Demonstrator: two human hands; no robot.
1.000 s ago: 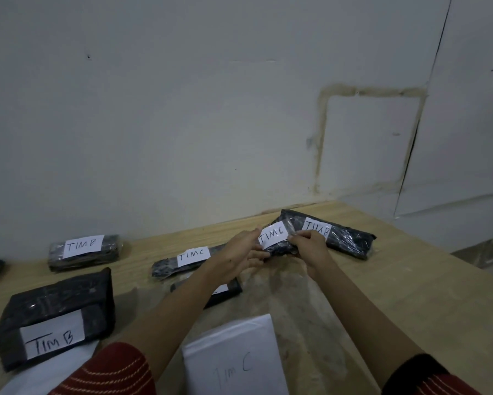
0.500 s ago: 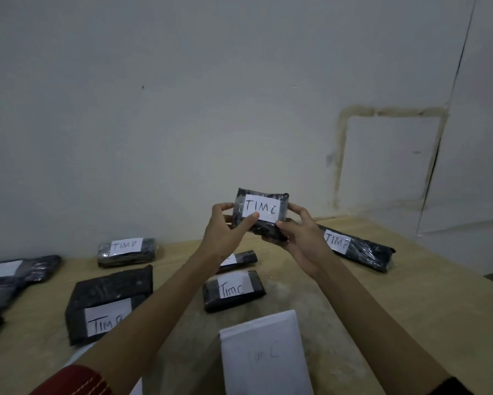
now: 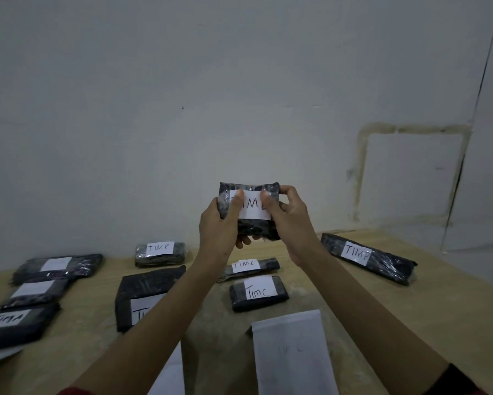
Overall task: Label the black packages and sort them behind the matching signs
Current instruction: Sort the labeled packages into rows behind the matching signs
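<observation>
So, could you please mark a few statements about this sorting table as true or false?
1. The left hand and right hand hold a package above the table. True.
2. That package is unlabelled. False: a white label sits on its front, partly under the thumbs.
3. A flat TIM C package and a thin TIM C package lie on the table. True.
4. The long package on the right stands upright. False: it lies flat on the table.

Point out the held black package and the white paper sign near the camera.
Held black plastic-wrapped package (image 3: 256, 228): head view, bare wrap below its label.
White paper sign (image 3: 292, 356): head view, middle of the sheet.
</observation>
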